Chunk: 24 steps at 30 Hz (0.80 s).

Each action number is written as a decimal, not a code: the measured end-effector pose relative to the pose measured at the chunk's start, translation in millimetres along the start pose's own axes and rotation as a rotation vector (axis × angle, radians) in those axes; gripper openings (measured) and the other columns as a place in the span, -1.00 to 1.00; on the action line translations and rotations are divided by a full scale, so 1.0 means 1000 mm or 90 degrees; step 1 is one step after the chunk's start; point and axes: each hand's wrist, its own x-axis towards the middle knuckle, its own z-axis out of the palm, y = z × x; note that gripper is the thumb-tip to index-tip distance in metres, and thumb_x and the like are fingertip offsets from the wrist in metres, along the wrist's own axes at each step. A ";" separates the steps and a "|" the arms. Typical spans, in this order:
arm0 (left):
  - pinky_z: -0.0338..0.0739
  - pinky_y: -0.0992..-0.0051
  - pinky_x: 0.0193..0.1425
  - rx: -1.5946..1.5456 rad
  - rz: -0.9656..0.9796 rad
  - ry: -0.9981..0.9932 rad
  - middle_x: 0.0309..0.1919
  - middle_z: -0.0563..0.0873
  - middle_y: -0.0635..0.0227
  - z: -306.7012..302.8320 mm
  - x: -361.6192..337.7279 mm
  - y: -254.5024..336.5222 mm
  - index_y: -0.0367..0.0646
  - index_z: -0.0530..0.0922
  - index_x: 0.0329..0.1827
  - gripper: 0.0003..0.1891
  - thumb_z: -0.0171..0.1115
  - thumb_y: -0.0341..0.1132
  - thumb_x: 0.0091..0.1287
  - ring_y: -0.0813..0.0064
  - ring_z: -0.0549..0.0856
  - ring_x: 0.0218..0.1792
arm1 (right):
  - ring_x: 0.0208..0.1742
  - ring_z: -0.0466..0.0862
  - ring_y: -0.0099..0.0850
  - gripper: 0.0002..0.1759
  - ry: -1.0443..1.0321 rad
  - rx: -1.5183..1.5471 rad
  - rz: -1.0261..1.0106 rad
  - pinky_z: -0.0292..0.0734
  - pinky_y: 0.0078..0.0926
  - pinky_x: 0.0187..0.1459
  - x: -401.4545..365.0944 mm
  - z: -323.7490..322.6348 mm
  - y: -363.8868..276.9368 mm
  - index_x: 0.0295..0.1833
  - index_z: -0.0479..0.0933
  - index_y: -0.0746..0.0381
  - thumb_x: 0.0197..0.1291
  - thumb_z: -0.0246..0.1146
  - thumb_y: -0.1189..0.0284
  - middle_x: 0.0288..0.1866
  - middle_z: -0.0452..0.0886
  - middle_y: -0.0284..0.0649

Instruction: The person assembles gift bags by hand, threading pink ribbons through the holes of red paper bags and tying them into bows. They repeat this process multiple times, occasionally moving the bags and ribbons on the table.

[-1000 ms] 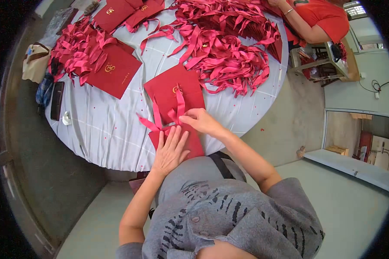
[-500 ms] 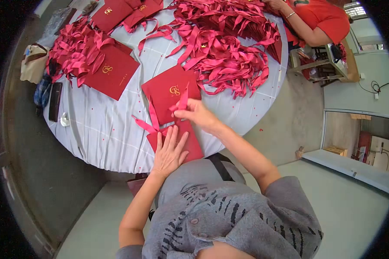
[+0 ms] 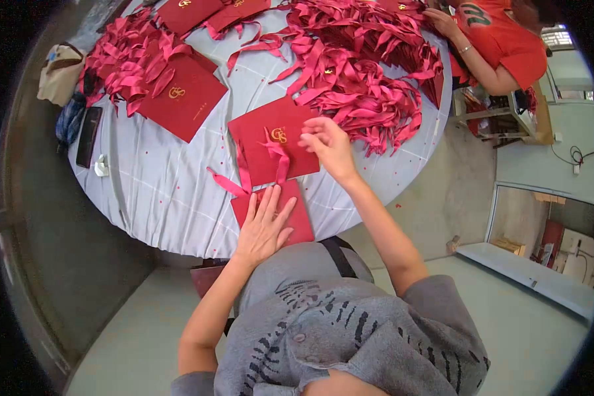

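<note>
Ribbon (image 3: 278, 158) lies looped on the red folder (image 3: 254, 138) at the table (image 3: 165, 191) edge; left hand (image 3: 264, 228), open, pins it flat, right hand (image 3: 328, 144) hovers, grip unclear. A loose tug could undo that loop.

The left hand (image 3: 265, 228) lies flat, fingers spread, on the near card (image 3: 302, 221) at the edge of the table (image 3: 158, 198). The right hand (image 3: 330, 146) is up over the far card (image 3: 257, 142), with its fingers bent close together. I cannot tell if they pinch anything. A ribbon (image 3: 282, 162) runs across both cards. Behind them is a big ribbon pile (image 3: 356, 86). Another person (image 3: 501, 43) in red sits at the far side. A phone (image 3: 88, 135) lies on the left.
</note>
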 end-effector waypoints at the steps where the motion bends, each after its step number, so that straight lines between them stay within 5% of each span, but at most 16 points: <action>1: -0.14 0.09 0.47 -0.003 0.004 0.007 0.41 0.10 0.04 0.000 0.000 0.000 0.04 0.17 0.41 -0.28 0.19 -0.07 0.15 0.17 0.06 0.44 | -0.37 0.58 -0.64 -0.80 0.014 -0.018 0.038 0.45 -0.73 -0.38 -0.005 -0.002 -0.004 -0.07 0.46 0.31 0.18 0.21 0.53 -0.35 0.57 -0.34; 7: -0.17 0.10 0.48 -0.003 -0.005 0.004 0.41 0.11 0.06 -0.002 0.000 0.001 0.04 0.18 0.41 -0.29 0.18 -0.07 0.16 0.17 0.05 0.45 | -0.49 0.43 -0.73 -0.79 -0.041 -0.263 -0.062 0.34 -0.75 -0.47 -0.030 0.015 0.002 -0.17 0.51 0.31 0.11 0.31 0.46 -0.46 0.51 -0.40; 12: -0.18 0.10 0.48 0.006 -0.004 0.001 0.41 0.11 0.06 -0.002 -0.001 0.002 0.05 0.17 0.41 -0.31 0.14 -0.05 0.19 0.18 0.04 0.45 | -0.61 0.48 -0.49 -0.79 0.025 -0.444 -0.266 0.40 -0.55 -0.52 -0.018 0.035 0.006 -0.23 0.48 0.32 0.02 0.32 0.49 -0.49 0.55 -0.25; 15: -0.18 0.09 0.47 0.011 -0.009 -0.002 0.41 0.10 0.06 -0.002 0.000 0.001 0.05 0.17 0.41 -0.32 0.12 -0.04 0.21 0.18 0.03 0.45 | -0.60 0.49 -0.54 -0.83 0.028 -0.367 -0.226 0.39 -0.55 -0.53 -0.010 0.034 0.008 -0.24 0.48 0.33 0.07 0.27 0.49 -0.53 0.55 -0.24; 18: -0.19 0.09 0.48 0.014 -0.011 -0.006 0.42 0.09 0.07 -0.001 -0.002 0.001 0.06 0.15 0.42 -0.31 0.11 -0.03 0.22 0.19 0.03 0.45 | -0.54 0.50 -0.65 -0.86 -0.048 -0.242 -0.020 0.38 -0.63 -0.53 -0.005 0.030 0.008 -0.24 0.48 0.35 0.16 0.22 0.48 -0.50 0.58 -0.30; 23: -0.19 0.10 0.48 0.009 -0.009 -0.010 0.42 0.09 0.07 -0.002 -0.001 0.000 0.07 0.14 0.42 -0.31 0.10 -0.03 0.22 0.20 0.03 0.45 | -0.54 0.53 -0.59 -0.75 -0.042 -0.198 -0.032 0.44 -0.60 -0.50 0.005 0.034 0.005 -0.11 0.46 0.34 0.12 0.28 0.47 -0.44 0.58 -0.26; 24: -0.19 0.10 0.48 0.010 -0.013 -0.008 0.42 0.09 0.07 -0.002 -0.001 0.000 0.07 0.14 0.42 -0.31 0.10 -0.03 0.22 0.20 0.03 0.45 | -0.47 0.56 -0.45 -0.74 -0.002 -0.319 -0.135 0.46 -0.49 -0.43 0.006 0.034 0.002 -0.12 0.45 0.31 0.09 0.29 0.46 -0.43 0.57 -0.20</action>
